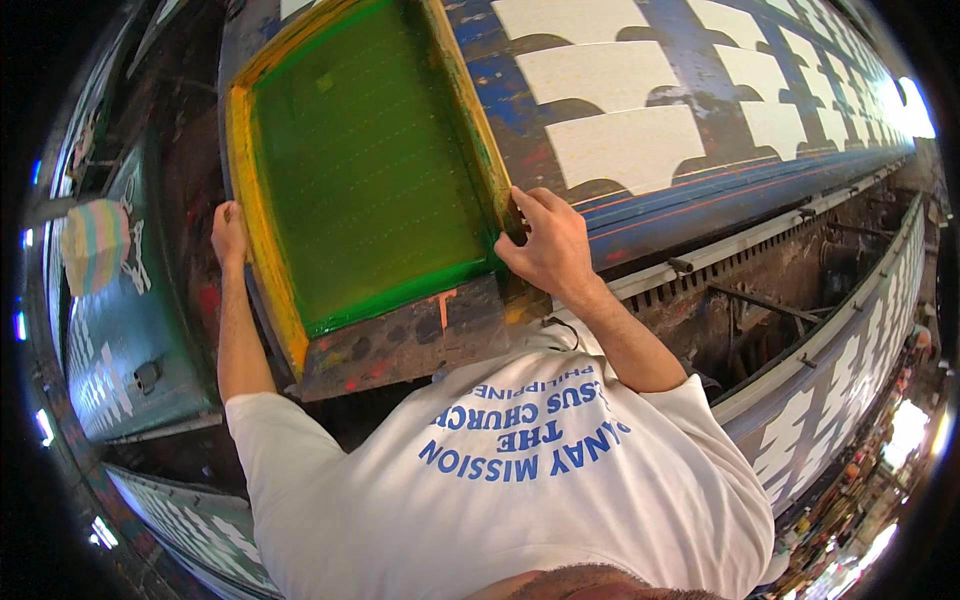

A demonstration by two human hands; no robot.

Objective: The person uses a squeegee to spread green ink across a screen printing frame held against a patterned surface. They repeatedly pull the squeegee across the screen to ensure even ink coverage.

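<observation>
Green screen [370,170] in a yellow-streaked frame [268,255], over paint-stained tabletop [722,130].
Left hand [230,235] curled at frame's left side, hold unclear; right hand [548,245] part-open, thumb and fingers at right edge, near corner. White pieces [628,148] in rows to right.

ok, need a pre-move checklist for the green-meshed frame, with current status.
1. Left hand on the frame: ok, fingers curled at its left edge.
2. Right hand on the frame: ok, thumb and fingers at its right side, near the lower corner.
3. Nearest white piece clear of the frame: ok, it lies to the right with a gap between.
4. Frame flat on the surface beneath: cannot tell from this angle.
5. Underside of the green mesh clean: cannot tell, it is hidden.
</observation>
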